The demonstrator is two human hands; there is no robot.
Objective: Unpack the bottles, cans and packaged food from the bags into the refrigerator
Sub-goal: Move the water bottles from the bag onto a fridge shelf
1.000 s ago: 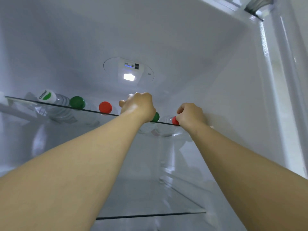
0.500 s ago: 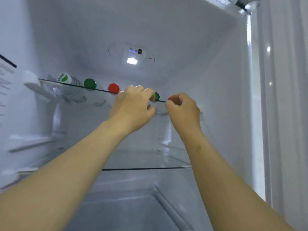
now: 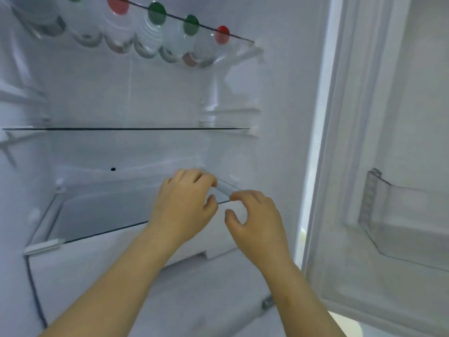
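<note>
Head view, bottles [image 3: 149, 35] well above left hand [image 3: 184, 205], right hand [image 3: 258, 221]

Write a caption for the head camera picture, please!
Empty left hand and right hand hover at the open fridge, under a top shelf lined with bottles lying down.

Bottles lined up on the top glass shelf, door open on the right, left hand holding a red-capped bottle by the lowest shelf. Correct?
Not quite: the head view shows the left hand empty, fingers loosely curled by the lowest shelf. The bottles are on the top glass shelf and the door is open on the right.
</note>
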